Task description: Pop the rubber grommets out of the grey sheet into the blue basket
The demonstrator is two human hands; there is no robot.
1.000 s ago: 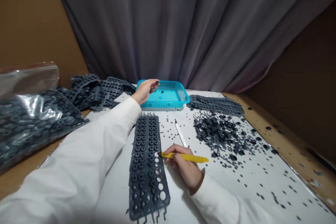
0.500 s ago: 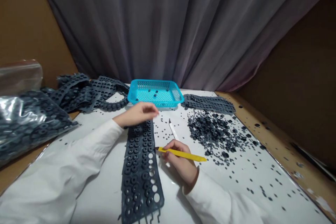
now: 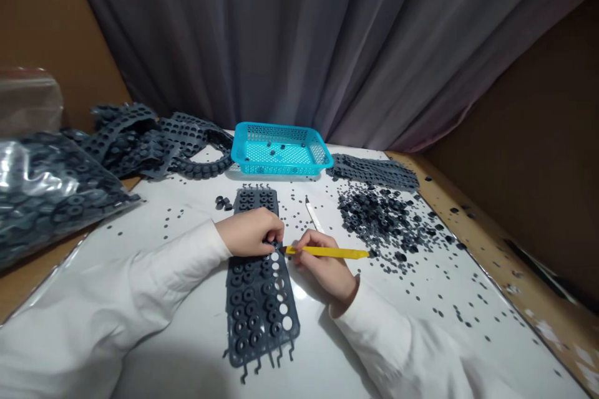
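A dark rubber sheet (image 3: 261, 283) with rows of moulded rings lies lengthwise before me. Its right-hand column has several round holes where white shows through. My left hand (image 3: 250, 232) rests across the sheet, thumb and finger pinched on a rubber ring just above those holes; the fingers partly hide it. In my right hand (image 3: 325, 262) is a yellow pen-shaped tool (image 3: 334, 252), held like a pencil. Its dark tip points left and meets the sheet's right edge, close to my left fingertips. A few loose black rings (image 3: 223, 202) lie left of the sheet.
Behind the sheet stands a blue basket (image 3: 281, 168) with a few black pieces. A pile of black bits (image 3: 374, 218) spreads to the right, before stacked sheets (image 3: 374, 171). A white pen-shaped tool (image 3: 313, 215) lies between. At left are a plastic bag (image 3: 56, 199) and heaped sheets (image 3: 135, 143).
My left hand has come down toward me onto the sheet and pinched a ring. The loose rings at left now show. The yellow tool has turned more level, and the view has shifted slightly.
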